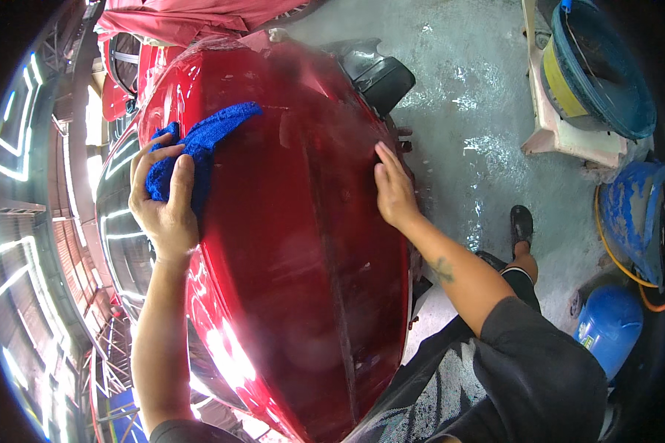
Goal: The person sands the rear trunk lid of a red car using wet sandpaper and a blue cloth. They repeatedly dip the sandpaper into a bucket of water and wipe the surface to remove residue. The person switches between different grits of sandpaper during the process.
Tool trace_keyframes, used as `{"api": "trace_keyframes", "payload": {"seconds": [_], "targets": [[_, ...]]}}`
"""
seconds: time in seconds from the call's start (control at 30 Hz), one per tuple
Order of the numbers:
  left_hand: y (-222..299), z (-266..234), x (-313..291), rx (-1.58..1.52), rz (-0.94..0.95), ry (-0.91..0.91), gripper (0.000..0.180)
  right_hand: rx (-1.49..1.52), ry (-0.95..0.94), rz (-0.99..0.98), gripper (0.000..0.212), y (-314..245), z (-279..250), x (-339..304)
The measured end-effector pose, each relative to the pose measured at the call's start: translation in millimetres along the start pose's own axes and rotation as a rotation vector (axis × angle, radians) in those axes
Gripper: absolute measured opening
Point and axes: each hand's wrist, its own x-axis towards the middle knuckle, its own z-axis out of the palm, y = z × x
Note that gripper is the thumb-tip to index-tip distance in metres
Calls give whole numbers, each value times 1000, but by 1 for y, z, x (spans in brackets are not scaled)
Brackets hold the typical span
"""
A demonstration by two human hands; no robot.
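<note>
A glossy red car body panel (266,199) fills the middle, with a dark seam line running along it. My left hand (166,199) is closed over a crumpled blue microfiber cloth (207,136) against the panel's left side, and part of the cloth sticks out past the fingers to the upper right. My right hand (395,188) lies on the right part of the panel, fingers stretched and holding nothing. Ahead of it a black side mirror (386,83) juts out from the car.
On the right, a teal bucket (606,74) sits on a white plastic stand (569,140). Nearer are a scuffed blue container (635,214), an orange-yellow hose (602,229) and a blue rounded tank (609,328). Wet floor (458,133) runs alongside; red fabric (177,22) drapes at the far end.
</note>
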Motion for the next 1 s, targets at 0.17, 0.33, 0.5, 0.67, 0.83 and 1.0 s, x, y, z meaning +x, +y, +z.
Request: {"api": "trace_keyframes", "payload": {"seconds": [0.17, 0.33, 0.5, 0.67, 0.83, 1.0], "targets": [[-9, 5, -3, -38, 6, 13, 27, -21, 187, -400, 46, -123, 45, 70], [-2, 1, -4, 7, -4, -23, 26, -106, 75, -233, 48, -40, 17, 43], [-1, 0, -2, 5, -25, -26, 28, -70, 146, -71, 49, -44, 31, 45], [-6, 4, -4, -9, -21, -45, 30, -30, 168, -535, 47, -128, 41, 97], [3, 3, 5, 50, -1, -51, 29, -179, 0, 70, 58, 39, -6, 13], [-7, 0, 3, 123, -98, -27, 45, 45, 127, 208, 63, 43, -61, 11]]}}
